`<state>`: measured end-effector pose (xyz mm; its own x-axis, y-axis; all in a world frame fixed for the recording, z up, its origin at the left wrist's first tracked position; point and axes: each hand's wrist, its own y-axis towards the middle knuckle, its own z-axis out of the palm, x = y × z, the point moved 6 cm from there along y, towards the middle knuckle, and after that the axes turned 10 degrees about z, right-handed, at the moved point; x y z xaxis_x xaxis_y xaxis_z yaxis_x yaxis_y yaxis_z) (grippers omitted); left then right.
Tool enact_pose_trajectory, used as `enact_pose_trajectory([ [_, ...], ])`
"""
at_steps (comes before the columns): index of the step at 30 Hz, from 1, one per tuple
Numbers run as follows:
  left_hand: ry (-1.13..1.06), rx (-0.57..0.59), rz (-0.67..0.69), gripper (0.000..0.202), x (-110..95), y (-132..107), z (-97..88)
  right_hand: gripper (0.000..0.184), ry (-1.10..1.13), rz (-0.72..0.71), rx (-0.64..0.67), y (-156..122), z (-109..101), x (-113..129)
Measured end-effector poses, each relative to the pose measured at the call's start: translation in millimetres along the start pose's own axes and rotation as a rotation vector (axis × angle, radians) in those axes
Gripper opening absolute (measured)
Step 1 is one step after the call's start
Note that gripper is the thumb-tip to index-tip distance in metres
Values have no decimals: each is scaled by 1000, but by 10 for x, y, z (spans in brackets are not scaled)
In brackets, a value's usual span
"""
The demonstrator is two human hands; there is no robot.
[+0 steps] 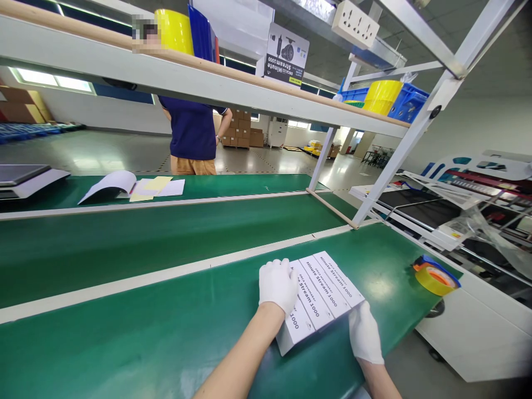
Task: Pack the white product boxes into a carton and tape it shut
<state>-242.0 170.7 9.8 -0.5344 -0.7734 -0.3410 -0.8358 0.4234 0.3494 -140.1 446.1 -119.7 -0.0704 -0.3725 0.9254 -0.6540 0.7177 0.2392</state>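
Note:
A row of three white boxes (328, 291) printed "Minute Stream 1000" lies side by side on the near green table (166, 332). My left hand (277, 284), in a white glove, rests on top of the left box with its fingers curled over the far edge. My right hand (364, 334), also gloved, presses against the near right corner of the row, fingers together and flat against the box side.
A tape dispenser with yellow tape (435, 275) sits at the table's right edge. A green conveyor belt (145, 238) runs beyond. Papers (137, 187) lie on the far table. A person in a dark shirt (192, 133) stands behind. A shelf (208, 83) overhead carries bins and a boxed product (286, 54).

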Motion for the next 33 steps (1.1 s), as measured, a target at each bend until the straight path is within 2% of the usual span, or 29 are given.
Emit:
enact_pose_trajectory([
  [7, 16, -11, 10, 26, 9, -10, 14, 63, -85, -79, -37, 5, -47, -17],
  [13, 12, -21, 9, 23, 20, -3, 20, 67, -70, -133, -41, -16, -21, 42],
  [25, 23, -20, 13, 24, 19, 4, 25, 72, 46, -6, 32, -5, 23, -6],
  [30, 30, -23, 22, 24, 12, -3, 8, 71, 10, -37, 4, 4, 3, -37],
  [33, 32, -12, 18, 24, 11, -4, 10, 73, 78, 14, 56, 19, 37, -115],
])
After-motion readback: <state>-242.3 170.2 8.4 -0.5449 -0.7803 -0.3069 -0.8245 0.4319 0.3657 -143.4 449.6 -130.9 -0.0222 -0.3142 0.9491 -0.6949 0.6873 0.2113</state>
